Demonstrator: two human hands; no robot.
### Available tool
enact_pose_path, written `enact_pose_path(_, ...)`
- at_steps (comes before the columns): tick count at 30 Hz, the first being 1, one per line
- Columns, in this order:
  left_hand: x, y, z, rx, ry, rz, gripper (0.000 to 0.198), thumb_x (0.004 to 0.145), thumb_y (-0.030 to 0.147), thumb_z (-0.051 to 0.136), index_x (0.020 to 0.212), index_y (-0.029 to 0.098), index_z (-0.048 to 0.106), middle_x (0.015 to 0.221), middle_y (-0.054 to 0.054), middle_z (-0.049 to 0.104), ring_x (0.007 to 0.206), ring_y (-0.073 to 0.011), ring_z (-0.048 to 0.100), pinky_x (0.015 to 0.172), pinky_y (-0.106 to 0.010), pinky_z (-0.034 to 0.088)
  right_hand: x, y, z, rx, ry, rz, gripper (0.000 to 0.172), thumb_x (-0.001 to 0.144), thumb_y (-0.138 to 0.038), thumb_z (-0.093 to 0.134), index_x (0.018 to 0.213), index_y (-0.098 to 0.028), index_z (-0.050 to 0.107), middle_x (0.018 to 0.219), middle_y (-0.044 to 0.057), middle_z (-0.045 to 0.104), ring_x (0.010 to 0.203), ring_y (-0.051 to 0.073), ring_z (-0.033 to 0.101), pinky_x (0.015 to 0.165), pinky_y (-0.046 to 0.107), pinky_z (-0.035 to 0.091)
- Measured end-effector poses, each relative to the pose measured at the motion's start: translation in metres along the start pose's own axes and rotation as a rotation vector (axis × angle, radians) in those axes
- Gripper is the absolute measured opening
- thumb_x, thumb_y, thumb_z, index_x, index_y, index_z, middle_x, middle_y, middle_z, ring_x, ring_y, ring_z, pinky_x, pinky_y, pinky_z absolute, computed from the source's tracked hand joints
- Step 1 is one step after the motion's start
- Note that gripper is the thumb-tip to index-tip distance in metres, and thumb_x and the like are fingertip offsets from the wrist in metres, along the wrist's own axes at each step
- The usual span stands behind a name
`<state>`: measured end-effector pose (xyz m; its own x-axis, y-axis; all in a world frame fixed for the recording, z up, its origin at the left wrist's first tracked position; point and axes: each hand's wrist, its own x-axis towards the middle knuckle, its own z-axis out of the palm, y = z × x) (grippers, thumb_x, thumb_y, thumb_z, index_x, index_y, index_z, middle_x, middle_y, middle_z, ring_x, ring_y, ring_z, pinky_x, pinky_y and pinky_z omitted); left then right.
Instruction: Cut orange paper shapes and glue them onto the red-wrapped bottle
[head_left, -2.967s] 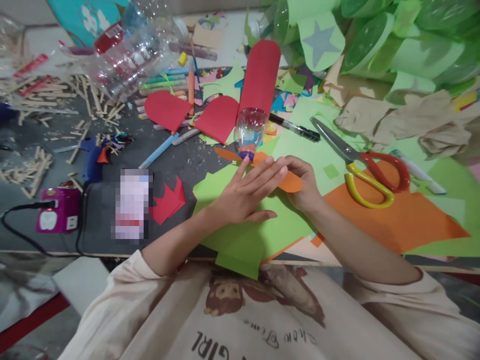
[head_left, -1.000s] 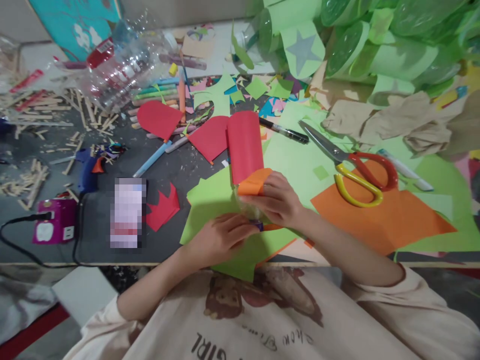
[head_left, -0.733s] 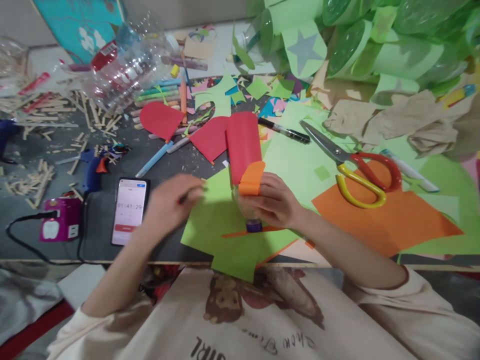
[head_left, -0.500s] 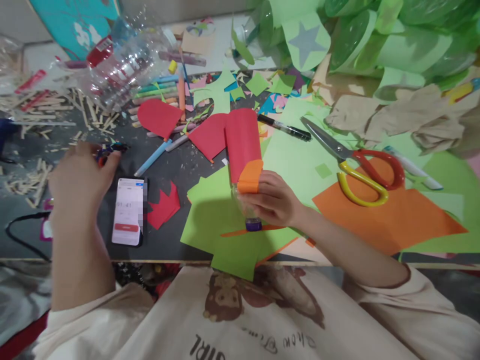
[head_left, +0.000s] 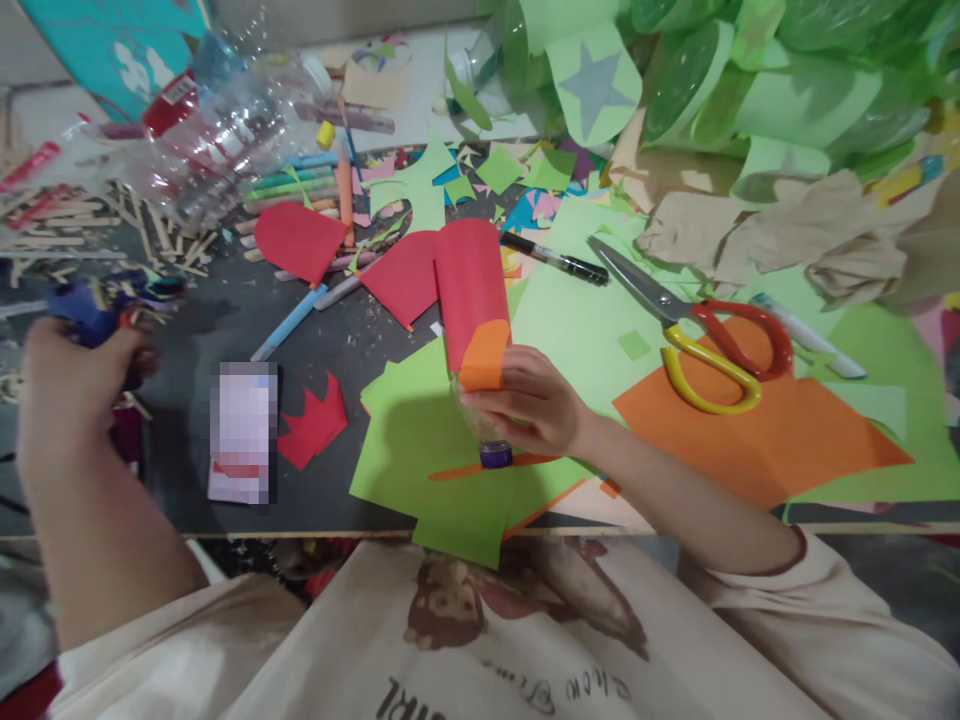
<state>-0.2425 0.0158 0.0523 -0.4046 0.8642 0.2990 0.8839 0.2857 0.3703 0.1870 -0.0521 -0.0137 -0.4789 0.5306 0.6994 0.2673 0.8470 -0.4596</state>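
Note:
My right hand [head_left: 546, 402] is closed around the neck end of a small clear plastic bottle [head_left: 496, 456] with a purple cap. Red paper [head_left: 472, 275] wraps the bottle's body, and an orange paper piece [head_left: 484, 357] lies against it under my fingertips. Over at the left side, my left hand [head_left: 79, 380] has its fingers curled on a blue glue gun [head_left: 97, 305] with a dark tip, partly hidden and blurred. Green paper sheets [head_left: 390, 460] lie under the bottle. Two rounded red paper pieces [head_left: 300, 240] are beyond it.
A phone [head_left: 244, 430] and a jagged red paper scrap [head_left: 315, 425] lie between my hands. Large scissors [head_left: 675, 320] rest on orange paper [head_left: 810, 440] at right, near a black marker [head_left: 555, 258]. Wooden sticks [head_left: 180, 230], clear bottles [head_left: 232, 130] and green bottles [head_left: 750, 90] crowd the back.
My left hand has moved left, away from beside the phone, with the blue glue gun now showing more. My right hand still holds the wrapped bottle; the whole view has shifted slightly.

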Motion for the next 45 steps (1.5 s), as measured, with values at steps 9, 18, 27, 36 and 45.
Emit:
enact_pose_path(9,-0.034,0.152,0.008,0.049,-0.165,0.282,0.097,0.053,0.074,0.071,0.125,0.010,0.060,0.119,-0.014,0.069,0.107,-0.0333,0.066,0.096,-0.056,0.053,-0.002,0.002,0.001,0.016,-0.007,-0.034,0.025,0.094,-0.020,0.054,0.119,-0.024,0.059,0.102,0.007,0.073,0.103,0.022,0.066,0.089,0.039,0.050)
enact_pose_path(18,-0.040,0.181,0.042,0.052,-0.260,0.590,0.077,0.075,0.054,0.070,0.135,0.013,0.042,0.108,-0.014,0.066,0.104,-0.0362,0.067,0.091,-0.055,0.054,0.002,0.001,0.000,0.040,0.012,-0.037,0.025,0.093,-0.020,0.054,0.118,-0.021,0.059,0.098,0.008,0.073,0.099,0.022,0.065,0.089,0.039,0.052)
enact_pose_path(27,-0.043,0.183,0.040,0.084,-0.294,0.599,0.077,0.080,0.042,0.064,0.144,0.007,0.038,0.117,-0.020,0.066,0.107,-0.0387,0.066,0.092,-0.053,0.053,0.003,-0.002,0.003,0.042,0.075,-0.011,0.017,0.097,-0.021,0.050,0.109,-0.020,0.062,0.094,0.008,0.074,0.096,0.021,0.064,0.089,0.037,0.053)
enact_pose_path(36,-0.044,0.184,0.035,0.156,-0.313,0.574,0.079,0.080,0.036,0.061,0.147,0.001,0.035,0.112,-0.022,0.064,0.106,-0.0399,0.065,0.089,-0.055,0.053,0.004,-0.002,0.003,0.032,0.084,-0.003,0.017,0.098,-0.023,0.049,0.109,-0.021,0.062,0.094,0.007,0.074,0.098,0.021,0.064,0.086,0.037,0.054)
enact_pose_path(45,-0.022,0.165,0.036,-0.024,-0.405,0.403,0.103,0.055,0.041,0.081,0.145,0.013,0.037,0.119,-0.017,0.057,0.119,-0.0486,0.054,0.105,-0.074,0.033,0.001,0.001,0.004,0.024,0.062,-0.010,0.022,0.097,-0.025,0.049,0.117,-0.024,0.059,0.097,0.006,0.074,0.099,0.021,0.066,0.089,0.039,0.053)
